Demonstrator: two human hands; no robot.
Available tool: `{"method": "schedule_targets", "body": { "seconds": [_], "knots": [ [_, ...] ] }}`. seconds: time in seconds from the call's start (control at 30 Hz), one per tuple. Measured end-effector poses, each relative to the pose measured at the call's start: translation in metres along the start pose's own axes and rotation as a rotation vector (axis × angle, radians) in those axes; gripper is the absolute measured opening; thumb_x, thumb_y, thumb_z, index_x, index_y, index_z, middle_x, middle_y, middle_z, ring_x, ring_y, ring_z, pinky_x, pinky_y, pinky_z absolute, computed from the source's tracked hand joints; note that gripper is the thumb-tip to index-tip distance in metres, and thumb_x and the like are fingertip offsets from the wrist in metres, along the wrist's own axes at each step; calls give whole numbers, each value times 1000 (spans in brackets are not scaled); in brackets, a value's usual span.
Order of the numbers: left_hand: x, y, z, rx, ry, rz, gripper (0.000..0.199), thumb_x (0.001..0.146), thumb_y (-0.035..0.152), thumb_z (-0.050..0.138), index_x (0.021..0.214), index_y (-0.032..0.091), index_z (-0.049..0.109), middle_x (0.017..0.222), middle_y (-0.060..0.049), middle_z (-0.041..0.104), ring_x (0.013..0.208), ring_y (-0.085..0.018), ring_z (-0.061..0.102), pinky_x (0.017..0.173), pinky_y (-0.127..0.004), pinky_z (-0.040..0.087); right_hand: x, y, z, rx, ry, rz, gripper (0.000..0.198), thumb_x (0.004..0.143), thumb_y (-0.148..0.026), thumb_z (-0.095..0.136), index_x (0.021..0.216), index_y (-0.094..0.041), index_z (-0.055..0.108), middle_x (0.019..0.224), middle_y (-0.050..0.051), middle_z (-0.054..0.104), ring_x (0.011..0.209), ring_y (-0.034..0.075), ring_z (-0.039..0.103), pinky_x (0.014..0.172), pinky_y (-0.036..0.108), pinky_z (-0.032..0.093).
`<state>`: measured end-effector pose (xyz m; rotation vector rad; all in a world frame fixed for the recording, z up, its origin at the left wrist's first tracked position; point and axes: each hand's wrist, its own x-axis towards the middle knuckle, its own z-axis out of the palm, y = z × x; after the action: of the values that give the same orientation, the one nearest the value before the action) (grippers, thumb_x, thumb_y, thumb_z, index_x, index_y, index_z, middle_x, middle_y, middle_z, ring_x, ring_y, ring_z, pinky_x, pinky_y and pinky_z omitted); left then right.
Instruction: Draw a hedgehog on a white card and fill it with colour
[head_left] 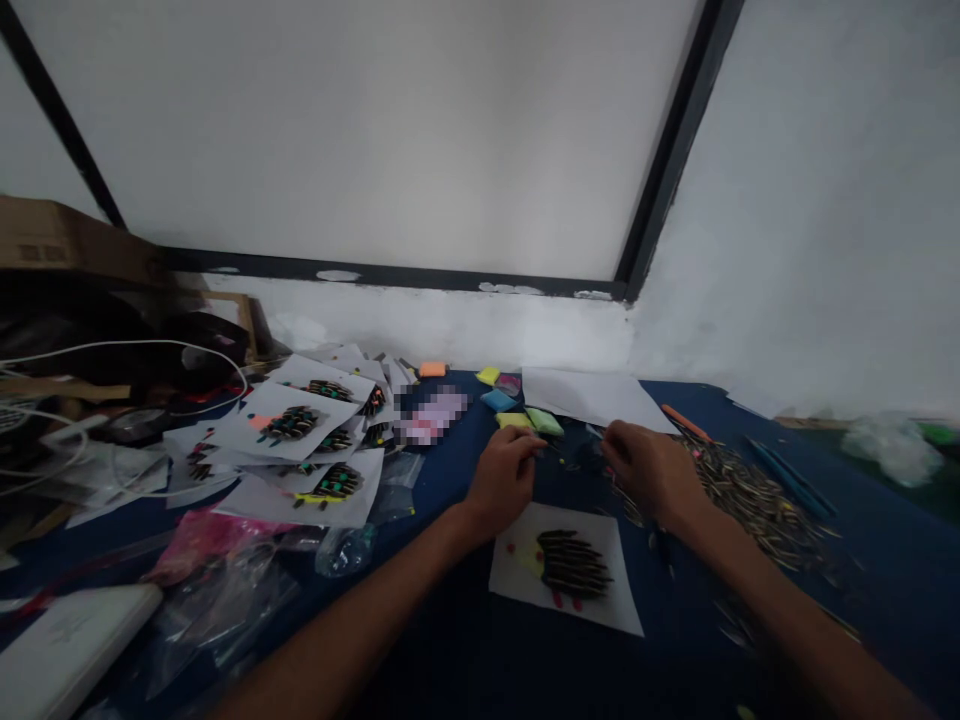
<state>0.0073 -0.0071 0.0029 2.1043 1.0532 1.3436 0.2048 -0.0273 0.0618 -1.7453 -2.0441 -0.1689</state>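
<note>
My left hand (506,475) is raised just beyond a sheet of white paper (506,572), its thumb and fingers pinched together. Whatever the pinch holds, if anything, is too small to name. Opposite it my right hand (649,468) is closed, fingertips pointing down beside some dark, clear plastic (591,450); its grip is hidden. On the paper is a hedgehog figure (576,565) with dark stick-like spines, a yellow face and red feet. Yellow (516,421) and green packets (544,421) lie just behind my left hand.
A heap of thin brown sticks (757,500) spreads on the right, beside blue tweezers (791,475). Finished-looking hedgehog sheets (292,425) are piled on the left. Clear plastic bags (232,590) and a white box (79,650) occupy the near left. Blank paper (600,398) lies by the wall.
</note>
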Motion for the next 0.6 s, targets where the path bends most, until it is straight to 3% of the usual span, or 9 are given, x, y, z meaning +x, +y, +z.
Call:
{"method": "schedule_targets", "body": {
  "seconds": [0.07, 0.2, 0.27, 0.4, 0.47, 0.6],
  "knots": [
    [5, 7, 0, -182, -25, -123, 24, 81, 11, 53, 102, 14, 64, 100, -9, 63, 90, -17, 59, 84, -32, 48, -3, 3, -1, 97, 34, 34, 18, 81, -31, 50, 68, -20, 57, 57, 3, 60, 53, 16, 53, 50, 25, 28],
    [10, 20, 3, -699, -174, -441, 62, 73, 26, 71, 128, 13, 45, 112, -13, 61, 84, -16, 62, 78, -32, 50, -9, -4, 2, 304, 31, 50, 26, 81, -41, 49, 70, -19, 58, 55, 1, 59, 50, 14, 52, 48, 25, 35],
    [10, 24, 4, -878, -250, -510, 61, 72, 30, 72, 124, 12, 47, 106, -13, 63, 75, -16, 64, 72, -33, 53, -11, -11, 5, 387, 20, 42, 27, 80, -43, 49, 71, -19, 58, 58, 1, 60, 52, 14, 54, 50, 25, 38],
    [10, 22, 1, -952, -249, -560, 41, 69, 33, 72, 99, 9, 57, 88, -8, 64, 60, -14, 62, 59, -30, 53, -13, -20, 6, 522, -33, 25, 38, 87, -47, 38, 65, -20, 54, 53, -1, 55, 50, 13, 52, 49, 24, 40],
    [11, 20, -1, -940, -251, -577, 38, 69, 32, 72, 96, 10, 58, 82, -5, 64, 57, -13, 61, 55, -27, 51, -13, -21, 5, 567, -71, 22, 43, 90, -45, 33, 61, -20, 53, 49, -2, 51, 46, 12, 50, 47, 24, 39],
    [11, 18, -1, -908, -251, -540, 32, 68, 27, 72, 92, 10, 60, 76, -2, 62, 60, -10, 58, 57, -23, 48, -13, -18, 6, 610, -137, 13, 32, 83, -43, 45, 62, -20, 54, 48, -3, 49, 44, 12, 47, 43, 23, 36]
  ]
}}
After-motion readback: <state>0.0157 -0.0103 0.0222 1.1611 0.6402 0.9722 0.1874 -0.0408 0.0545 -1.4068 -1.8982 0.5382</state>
